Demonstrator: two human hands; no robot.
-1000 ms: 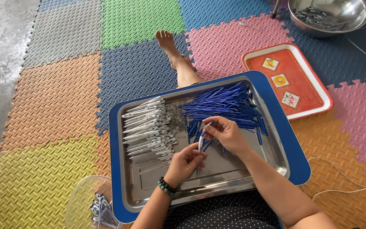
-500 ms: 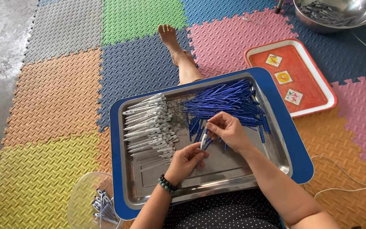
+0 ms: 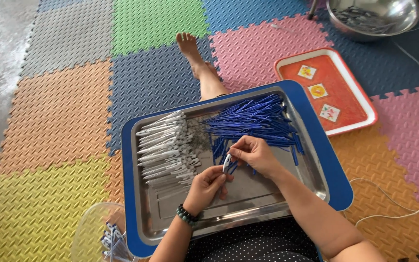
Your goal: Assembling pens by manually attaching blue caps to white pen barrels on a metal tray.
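pens heaped in steel tray

orange tray, steel bowl, clear container, foam mats

Both forearms reach forward from the bottom edge and converge near the middle. The left hand, a dark bead bracelet on its wrist, curls its fingers upward in a pinching grip. The right hand sits just above, palm down, fingertips pinched close to the left's. One bare foot stretches ahead.
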